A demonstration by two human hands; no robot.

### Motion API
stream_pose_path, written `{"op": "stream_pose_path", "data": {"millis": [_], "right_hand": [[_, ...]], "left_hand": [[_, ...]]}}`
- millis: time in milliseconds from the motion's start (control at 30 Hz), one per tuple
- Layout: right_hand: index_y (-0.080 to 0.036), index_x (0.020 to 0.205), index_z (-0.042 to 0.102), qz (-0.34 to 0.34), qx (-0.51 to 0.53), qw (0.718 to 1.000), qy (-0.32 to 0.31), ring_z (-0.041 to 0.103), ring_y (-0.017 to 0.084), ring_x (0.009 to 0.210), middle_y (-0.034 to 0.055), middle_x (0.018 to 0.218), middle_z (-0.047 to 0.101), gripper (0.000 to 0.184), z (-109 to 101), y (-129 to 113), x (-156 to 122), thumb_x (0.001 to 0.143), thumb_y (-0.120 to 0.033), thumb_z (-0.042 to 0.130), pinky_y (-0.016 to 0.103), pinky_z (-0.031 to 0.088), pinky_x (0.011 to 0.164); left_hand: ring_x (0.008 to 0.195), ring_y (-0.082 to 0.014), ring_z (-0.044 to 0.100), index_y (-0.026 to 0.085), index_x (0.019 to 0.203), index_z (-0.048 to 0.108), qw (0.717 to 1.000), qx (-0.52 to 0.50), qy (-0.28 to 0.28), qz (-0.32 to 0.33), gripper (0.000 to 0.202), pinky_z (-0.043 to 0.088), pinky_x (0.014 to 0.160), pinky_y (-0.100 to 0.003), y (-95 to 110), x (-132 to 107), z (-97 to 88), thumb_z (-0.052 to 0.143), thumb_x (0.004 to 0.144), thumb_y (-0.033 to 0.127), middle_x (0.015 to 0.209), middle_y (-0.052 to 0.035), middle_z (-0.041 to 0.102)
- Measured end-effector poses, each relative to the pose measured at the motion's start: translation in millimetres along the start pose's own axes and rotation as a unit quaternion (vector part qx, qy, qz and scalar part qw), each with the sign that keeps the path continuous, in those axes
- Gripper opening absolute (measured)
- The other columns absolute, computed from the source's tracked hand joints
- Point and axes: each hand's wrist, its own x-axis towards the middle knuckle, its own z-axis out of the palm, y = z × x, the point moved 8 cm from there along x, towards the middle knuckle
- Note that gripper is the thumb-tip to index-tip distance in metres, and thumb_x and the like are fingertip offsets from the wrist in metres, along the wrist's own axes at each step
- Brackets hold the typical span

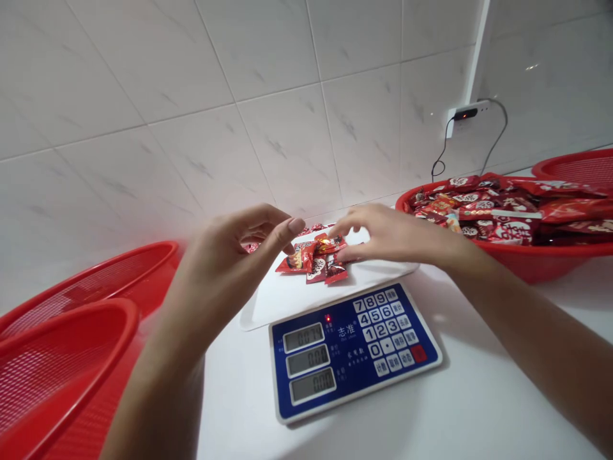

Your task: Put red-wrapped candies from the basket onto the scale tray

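Several small red snack packets [317,259] lie in a loose pile on the white weighing pan [268,297] of a digital scale. My right hand [383,236] reaches over the pile from the right, thumb and forefinger apart, their tips at the packets. At the pan's left side, my left hand [244,246] hovers with its thumb stretched out and fingers loosely bent; nothing shows in it. The scale's blue panel [354,345] faces me, with number keys on the right and three small displays on the left. The top display looks like 0.074.
A red basket [541,255] heaped with red packets stands at right, another red basket [579,167] behind it. Two red mesh baskets [71,383] stand at left. More packets lie behind the pan. A socket [469,115] with cables is on the tiled wall.
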Motion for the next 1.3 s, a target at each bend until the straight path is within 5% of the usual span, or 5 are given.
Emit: {"op": "stream_pose_path", "data": {"millis": [167, 733, 1033, 1167, 1300], "right_hand": [[-0.019, 0.095, 0.075, -0.013, -0.059, 0.993, -0.099, 0.059, 0.021, 0.087, 0.0088, 0.093, 0.068, 0.026, 34.8, 0.6, 4.4, 0.078, -0.039, 0.069, 0.029, 0.039, 0.068], [-0.016, 0.079, 0.071, -0.046, -0.168, 0.983, -0.050, 0.059, 0.019, 0.076, 0.0082, 0.081, 0.069, 0.013, 30.4, -14.6, 5.5, 0.076, -0.025, 0.062, 0.030, 0.037, 0.065], [-0.011, 0.113, 0.068, 0.215, -0.321, 0.918, 0.092, 0.059, 0.027, 0.101, 0.0168, 0.112, 0.064, 0.035, -113.1, 102.3, -61.4, 0.083, -0.028, 0.062, 0.032, 0.044, 0.080], [-0.015, 0.091, 0.075, 0.297, -0.293, 0.905, -0.079, 0.064, 0.024, 0.086, 0.0111, 0.094, 0.070, 0.021, -90.8, 139.7, -91.2, 0.084, -0.022, 0.057, 0.031, 0.045, 0.073], [-0.018, 0.093, 0.077, 0.247, -0.340, 0.895, -0.149, 0.058, 0.034, 0.109, 0.0143, 0.106, 0.069, 0.026, -68.9, 147.1, -93.1, 0.083, -0.033, 0.060, 0.039, 0.042, 0.088]], "left_hand": [[0.067, -0.0119, 0.062, 0.027, 0.078, 0.069, 1.000, -0.005, -0.010, 0.010, 0.029, 0.046, 0.060, -0.021, 2.1, 0.1, -1.0, 0.058, 0.088, 0.051, 0.068, 0.0034, 0.067], [0.063, -0.0141, 0.063, 0.027, 0.075, 0.070, 0.999, 0.033, -0.023, 0.006, 0.035, 0.044, 0.054, -0.020, 2.5, 4.3, 1.4, 0.055, 0.084, 0.057, 0.067, 0.0027, 0.069], [0.060, -0.0148, 0.064, 0.025, 0.073, 0.070, 0.999, -0.029, 0.003, -0.037, 0.030, 0.042, 0.047, -0.018, -0.7, 3.0, -1.6, 0.062, 0.080, 0.053, 0.058, 0.0040, 0.068], [0.057, -0.0157, 0.065, 0.026, 0.084, 0.071, 0.996, -0.035, -0.062, -0.053, 0.033, 0.044, 0.045, -0.018, -7.2, 3.9, 14.2, 0.059, 0.081, 0.056, 0.067, 0.0031, 0.073], [0.066, -0.0197, 0.069, 0.026, 0.090, 0.071, 0.992, 0.003, -0.106, -0.071, 0.044, 0.048, 0.049, -0.021, -17.1, 5.4, 24.4, 0.053, 0.080, 0.066, 0.076, 0.0009, 0.075]]}}
